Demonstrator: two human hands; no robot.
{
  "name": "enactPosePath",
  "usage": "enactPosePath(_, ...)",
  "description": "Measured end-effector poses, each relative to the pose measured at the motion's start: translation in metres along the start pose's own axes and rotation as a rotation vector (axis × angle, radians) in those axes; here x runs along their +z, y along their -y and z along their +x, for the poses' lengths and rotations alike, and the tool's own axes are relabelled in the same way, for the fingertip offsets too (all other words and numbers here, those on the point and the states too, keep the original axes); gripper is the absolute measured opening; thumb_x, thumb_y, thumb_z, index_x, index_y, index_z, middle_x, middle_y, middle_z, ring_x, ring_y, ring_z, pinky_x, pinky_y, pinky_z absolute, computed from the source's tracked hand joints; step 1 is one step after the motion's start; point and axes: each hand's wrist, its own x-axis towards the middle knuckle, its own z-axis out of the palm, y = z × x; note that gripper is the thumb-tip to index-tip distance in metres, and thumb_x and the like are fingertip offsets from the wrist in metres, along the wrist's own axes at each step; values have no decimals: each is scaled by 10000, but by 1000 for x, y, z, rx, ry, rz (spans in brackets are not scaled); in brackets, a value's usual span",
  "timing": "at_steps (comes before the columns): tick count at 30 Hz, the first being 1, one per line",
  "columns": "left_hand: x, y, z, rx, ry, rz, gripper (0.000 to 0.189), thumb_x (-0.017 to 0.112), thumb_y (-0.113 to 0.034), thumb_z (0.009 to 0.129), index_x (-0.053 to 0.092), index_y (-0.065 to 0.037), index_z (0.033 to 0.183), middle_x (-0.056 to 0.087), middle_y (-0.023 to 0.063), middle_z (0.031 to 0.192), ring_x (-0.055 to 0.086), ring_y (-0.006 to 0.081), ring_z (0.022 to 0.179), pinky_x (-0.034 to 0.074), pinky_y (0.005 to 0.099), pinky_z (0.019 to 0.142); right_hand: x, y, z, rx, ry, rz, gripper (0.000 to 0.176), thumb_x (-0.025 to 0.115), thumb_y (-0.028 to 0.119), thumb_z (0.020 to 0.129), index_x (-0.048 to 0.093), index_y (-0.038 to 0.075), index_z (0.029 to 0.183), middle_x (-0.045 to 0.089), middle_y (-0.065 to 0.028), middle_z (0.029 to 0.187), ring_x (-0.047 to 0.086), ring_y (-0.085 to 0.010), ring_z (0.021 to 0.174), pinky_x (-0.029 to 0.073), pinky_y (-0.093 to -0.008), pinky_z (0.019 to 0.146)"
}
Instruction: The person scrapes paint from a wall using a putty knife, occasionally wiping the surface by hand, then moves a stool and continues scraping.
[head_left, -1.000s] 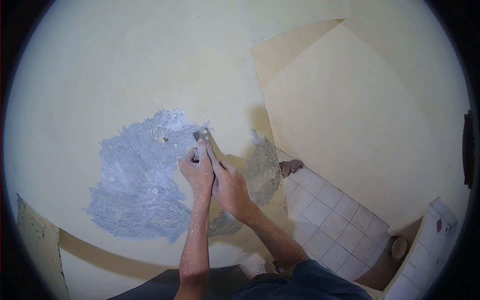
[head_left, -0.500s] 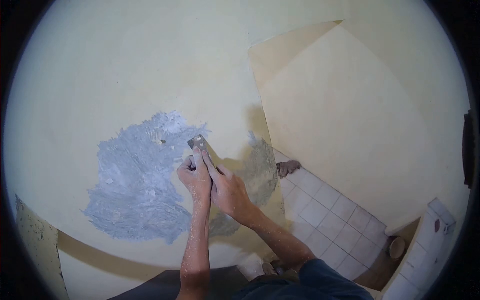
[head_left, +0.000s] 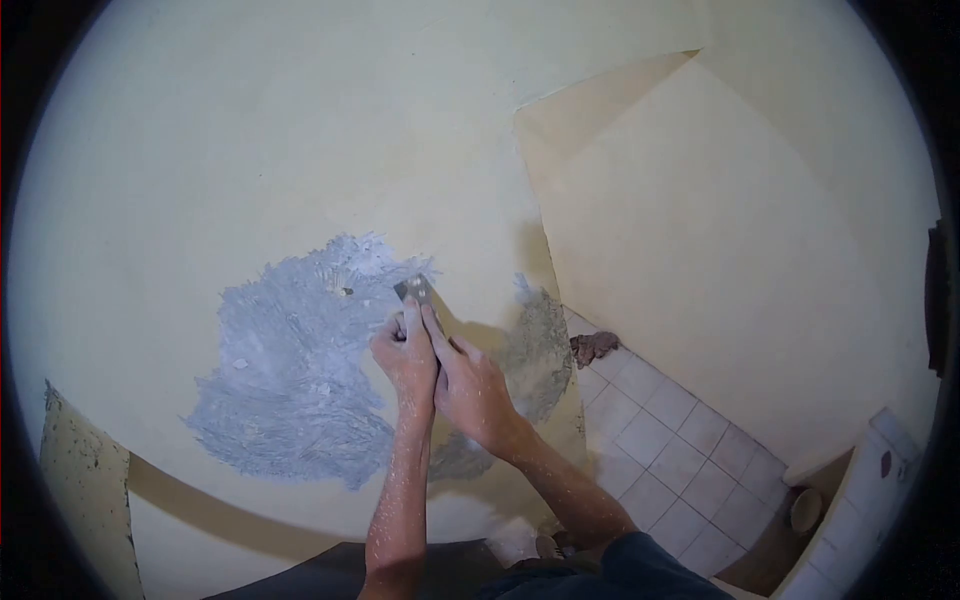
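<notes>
Both hands hold one flat metal scraper, its blade against the pale yellow wall. My left hand has its fingers curled and its thumb pressed along the tool. Beside it on the right, my right hand is closed round the handle, with a finger stretched toward the blade. The handle is mostly hidden by the hands. A large bare grey patch of scraped wall lies left of the hands, and a smaller patch lies to the right. White flecks cover both forearms.
The wall's edge runs down at the centre right. Beyond it are a tiled floor, a crumpled brown cloth and another cream wall. At the lower right stand a round container and a tiled ledge.
The whole view has shifted, so the wall, patches and floor appear farther right. Both hands keep their hold on the scraper, whose blade remains near the upper right edge of the large grey patch.
</notes>
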Motion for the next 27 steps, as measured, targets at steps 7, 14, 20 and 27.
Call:
enactPosePath(7, 2, 1, -2, -29, 31, -11, 459, 633, -288, 972, 641, 32, 643, 566, -8, 587, 467, 57, 564, 363, 277, 496, -9, 0, 5, -59, -38, 97, 726, 576, 32, 857, 333, 97, 1539, 629, -268, 1030, 622, -469, 895, 515, -507, 782)
enactPosePath(14, 9, -17, 8, 5, 69, -32, 453, 632, -285, 974, 639, 15, 634, 569, -11, 583, 457, 46, 549, 352, 269, 491, -5, -3, 11, -11, -63, 129, 719, 559, 21, 861, 331, 93, 1538, 635, -272, 1036, 623, -473, 899, 514, -515, 789)
enactPosePath(20, 12, -14, 11, 82, 7, -20, 485, 651, -274, 954, 580, 42, 593, 471, 1, 492, 402, 61, 508, 309, 312, 465, -5, -5, 17, -45, -80, 117, 742, 561, 14, 849, 321, 99, 1545, 636, -275, 1004, 622, -481, 891, 508, -524, 782)
enactPosePath(27, 12, 3, 4, 48, 0, -38, 478, 635, -267, 964, 575, 32, 595, 475, -5, 505, 397, 61, 518, 295, 316, 467, -2, -10, 15, -102, -78, 121, 752, 568, 12, 834, 325, 84, 1542, 616, -277, 937, 617, -486, 863, 504, -521, 766)
